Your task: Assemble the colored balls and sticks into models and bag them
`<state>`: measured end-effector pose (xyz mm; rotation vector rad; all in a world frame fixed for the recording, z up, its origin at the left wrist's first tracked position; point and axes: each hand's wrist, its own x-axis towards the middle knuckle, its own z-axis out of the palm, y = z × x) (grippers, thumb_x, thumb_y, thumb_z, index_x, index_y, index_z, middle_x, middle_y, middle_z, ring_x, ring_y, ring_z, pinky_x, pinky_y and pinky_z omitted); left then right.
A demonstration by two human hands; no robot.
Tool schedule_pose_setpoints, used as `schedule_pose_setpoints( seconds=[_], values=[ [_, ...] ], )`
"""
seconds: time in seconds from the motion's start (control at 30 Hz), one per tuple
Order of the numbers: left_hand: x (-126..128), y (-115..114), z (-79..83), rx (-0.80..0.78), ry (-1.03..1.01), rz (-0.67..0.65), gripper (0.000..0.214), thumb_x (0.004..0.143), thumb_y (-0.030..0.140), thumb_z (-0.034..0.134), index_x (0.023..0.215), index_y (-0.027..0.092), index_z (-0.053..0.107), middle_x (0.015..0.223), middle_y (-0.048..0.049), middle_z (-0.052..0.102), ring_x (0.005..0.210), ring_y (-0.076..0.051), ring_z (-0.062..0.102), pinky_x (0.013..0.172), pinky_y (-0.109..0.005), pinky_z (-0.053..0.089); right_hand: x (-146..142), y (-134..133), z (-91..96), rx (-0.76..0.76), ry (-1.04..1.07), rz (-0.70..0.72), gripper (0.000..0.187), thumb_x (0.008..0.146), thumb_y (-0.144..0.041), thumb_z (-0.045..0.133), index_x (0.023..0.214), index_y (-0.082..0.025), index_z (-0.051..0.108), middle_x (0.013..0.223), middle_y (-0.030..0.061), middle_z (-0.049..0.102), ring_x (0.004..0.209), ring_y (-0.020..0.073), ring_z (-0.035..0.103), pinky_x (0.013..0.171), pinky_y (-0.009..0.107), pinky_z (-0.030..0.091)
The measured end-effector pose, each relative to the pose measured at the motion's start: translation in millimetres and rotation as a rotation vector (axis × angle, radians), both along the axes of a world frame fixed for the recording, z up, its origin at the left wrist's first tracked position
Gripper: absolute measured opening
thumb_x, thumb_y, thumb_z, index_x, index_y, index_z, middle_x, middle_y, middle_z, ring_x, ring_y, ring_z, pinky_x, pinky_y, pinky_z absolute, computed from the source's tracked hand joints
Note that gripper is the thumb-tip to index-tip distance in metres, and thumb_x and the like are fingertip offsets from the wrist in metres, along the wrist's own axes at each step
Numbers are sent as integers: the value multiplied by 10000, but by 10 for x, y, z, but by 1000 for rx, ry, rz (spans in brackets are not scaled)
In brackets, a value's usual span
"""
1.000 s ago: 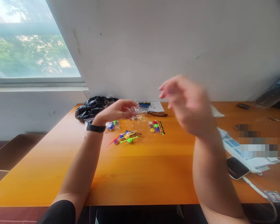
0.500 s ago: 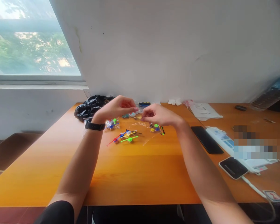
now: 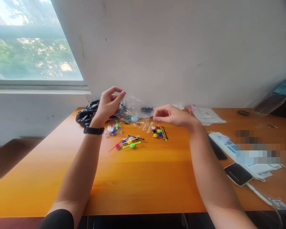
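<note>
My left hand (image 3: 111,103), with a black band on its wrist, is raised near the wall, thumb and finger pinched on a thin clear plastic bag (image 3: 132,102). The bag stretches toward my right hand (image 3: 173,114), which is closed in a pinch at its other side; its exact grip is hard to see. Below lie assembled arrow spinners (image 3: 132,145) in red, blue, yellow, black and green. Loose round pieces (image 3: 154,135) and a row of loose arrows (image 3: 163,133) lie below my right hand. A small clear packet (image 3: 113,128) of coloured spinner parts is near my left wrist.
A black plastic bag (image 3: 85,114) sits at the back left. On the right are a white power strip (image 3: 225,146), a dark phone (image 3: 218,149), a white-edged device (image 3: 238,174) with a cable, and a white packet (image 3: 208,115). A large bottle (image 3: 268,98) leans at the far right.
My left hand has moved up and left, my right hand slightly right. They are farther apart, with the clear plastic spread between them. The loose pieces below show more fully.
</note>
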<state>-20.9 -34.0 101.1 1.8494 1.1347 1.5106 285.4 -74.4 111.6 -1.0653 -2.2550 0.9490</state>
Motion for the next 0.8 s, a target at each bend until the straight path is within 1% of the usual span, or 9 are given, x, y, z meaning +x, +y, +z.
schedule_pose_setpoints(
  seconds=[0.1,0.17,0.3,0.37,0.43,0.5,0.57,0.7,0.8],
  values=[
    [60,39,-30,13,-54,82,202,1011,476,659,1007,275,634,542,59,398,430,-117,446,412,-239,359,33,5,7,-22,4,27,335,873,-516,752,818,-192,685,802,19,627,753,171,529,687,307,384],
    [76,62,-41,28,-41,96,170,1018,438,655,1014,270,634,589,44,473,484,-127,509,460,-247,411,42,4,12,-24,-16,39,323,867,-500,749,803,-190,683,780,16,612,737,170,514,670,305,368],
    [106,1,-8,228,78,130,78,1014,300,639,1060,248,674,951,-35,708,844,-159,681,689,-267,537,30,-14,23,11,-40,-1,305,883,-477,719,790,-191,667,745,3,572,715,161,478,655,300,348],
    [155,-83,26,347,113,202,123,1027,240,588,1102,248,684,1092,-48,723,1000,-178,690,790,-283,555,10,-25,26,26,-25,-20,296,885,-473,713,806,-192,667,762,6,592,727,164,495,666,300,367],
    [220,-168,53,417,115,262,168,1039,203,546,1120,244,687,1123,-57,718,1071,-196,686,846,-302,559,-13,-36,28,19,3,-26,287,888,-470,706,831,-191,674,792,17,630,744,169,526,675,300,390],
    [279,-219,63,428,67,293,186,1053,205,529,1157,244,679,1082,-61,712,1037,-199,695,831,-307,563,-33,-45,31,-13,44,-24,279,902,-467,692,865,-190,686,832,33,667,774,178,566,687,299,416],
    [307,-220,55,370,2,278,159,1056,258,570,1183,249,666,983,-47,702,880,-176,700,727,-290,556,-45,-54,40,-42,91,-21,266,916,-456,687,881,-192,696,864,47,686,809,191,601,705,303,448],
    [276,-123,20,76,-72,54,181,972,365,745,1075,230,682,721,9,603,530,-105,538,460,-236,407,-66,-82,62,14,184,-18,228,956,-403,668,852,-202,694,879,56,690,827,197,622,779,336,510],
    [245,-51,4,-97,-251,-86,152,994,364,719,1030,222,678,695,29,534,449,-68,404,389,-220,309,-106,-100,57,12,280,-28,176,962,-391,685,980,-216,698,915,58,717,832,204,653,811,367,544]
  ],
)
